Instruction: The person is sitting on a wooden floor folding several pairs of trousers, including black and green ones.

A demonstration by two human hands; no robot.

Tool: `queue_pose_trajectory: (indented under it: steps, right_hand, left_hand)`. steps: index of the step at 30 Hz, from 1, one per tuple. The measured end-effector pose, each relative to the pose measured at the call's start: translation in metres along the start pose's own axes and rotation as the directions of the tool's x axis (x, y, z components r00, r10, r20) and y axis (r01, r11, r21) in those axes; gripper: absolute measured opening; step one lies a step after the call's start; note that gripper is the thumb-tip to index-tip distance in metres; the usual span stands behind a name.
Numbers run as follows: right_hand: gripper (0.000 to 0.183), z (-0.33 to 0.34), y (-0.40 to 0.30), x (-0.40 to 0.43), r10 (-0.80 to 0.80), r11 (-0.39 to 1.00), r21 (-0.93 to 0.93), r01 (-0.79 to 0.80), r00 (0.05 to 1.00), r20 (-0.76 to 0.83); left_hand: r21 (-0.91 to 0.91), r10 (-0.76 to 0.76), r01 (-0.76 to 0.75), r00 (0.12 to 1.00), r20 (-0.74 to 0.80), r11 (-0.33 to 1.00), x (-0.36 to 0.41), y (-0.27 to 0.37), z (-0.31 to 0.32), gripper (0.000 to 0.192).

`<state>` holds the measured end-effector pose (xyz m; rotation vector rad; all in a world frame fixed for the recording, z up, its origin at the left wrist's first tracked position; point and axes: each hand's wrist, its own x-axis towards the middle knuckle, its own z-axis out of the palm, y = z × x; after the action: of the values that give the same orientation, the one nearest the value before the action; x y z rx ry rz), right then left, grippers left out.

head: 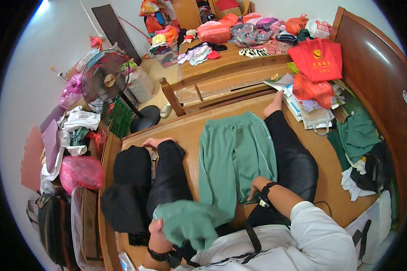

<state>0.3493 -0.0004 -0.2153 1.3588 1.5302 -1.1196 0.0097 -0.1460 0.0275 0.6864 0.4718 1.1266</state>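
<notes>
A pair of green trousers (235, 152) with pale side piping lies spread on the wooden bed boards between my legs, waistband away from me. At lower left, my left hand (157, 227) grips a bunched green cloth part (193, 222), blurred, which overlaps the trousers' lower leg; whether it belongs to them I cannot tell. My right hand (256, 185) rests at the hem of the right-hand trouser leg, fingers pointing down; its grip is partly hidden. Folded black clothes (127, 189) lie beside my left-hand leg. Both wrists wear black bands.
Green, black and white clothes (359, 139) are heaped at the right. Paper and plastic bags (313, 115) lie near my far foot, below a red bag (317, 61). A standing fan (110, 80) is beyond the bed's left corner. A wooden rail (224, 74) crosses the far side.
</notes>
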Motion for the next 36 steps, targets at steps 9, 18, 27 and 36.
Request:
queue_pose_trajectory:
  steps: [9, 18, 27, 36]
  right_hand:
    - [0.106, -0.031, -0.002, 0.0, 0.075, 0.997, -0.012, -0.076, 0.927, 0.368]
    - [0.09, -0.059, -0.012, -0.032, -0.038, 0.983, -0.142, 0.115, 0.888, 0.458]
    - [0.088, -0.055, -0.005, -0.011, -0.07, 0.993, -0.053, 0.101, 0.905, 0.42]
    - [0.044, -0.092, 0.011, -0.016, -0.183, 0.963, 0.214, 0.163, 0.98, 0.082]
  left_hand:
    - [-0.21, -0.088, 0.079, 0.996, -0.034, 0.975, 0.185, -0.027, 0.005, 0.041]
    - [-0.2, -0.31, 0.298, 0.95, -0.03, 0.933, 0.352, -0.086, -0.048, 0.079]
    - [0.336, -0.284, 0.479, 0.825, -0.489, 0.811, 0.307, -0.15, -0.158, 0.045]
    - [0.556, -0.092, 0.519, 0.779, -0.62, 0.65, 0.305, -0.168, -0.2, 0.037]
